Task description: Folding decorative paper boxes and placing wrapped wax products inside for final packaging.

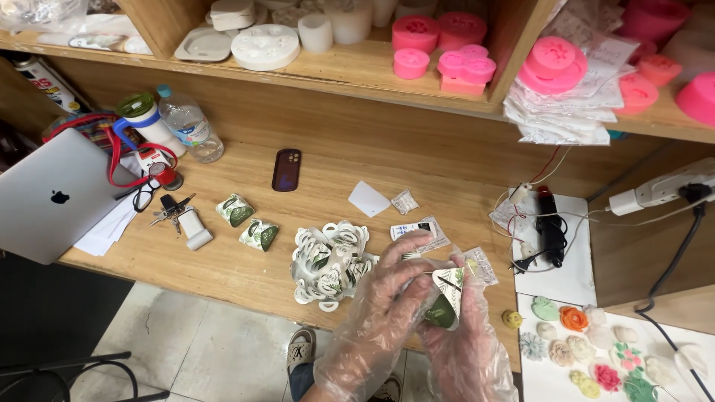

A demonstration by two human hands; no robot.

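Head view: my left hand and right hand, both in loose plastic gloves, pinch a leaf-print paper box over the desk edge. Flat blanks pile just left. Risk: glove slips, box drops to the floor.

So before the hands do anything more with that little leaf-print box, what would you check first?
1. Both hands gloved: ok; the left hand and right hand both wear clear plastic gloves.
2. Grip on the box: ok, it sits between both hands above the desk edge.
3. Box shut: cannot tell, fingers hide its flaps.
4. Stack of flat boxes within reach: ok, just left of the hands.
5. Two finished boxes out of the way: ok, further left on the desk.
6. Phone clear of the work: ok, near the back wall.
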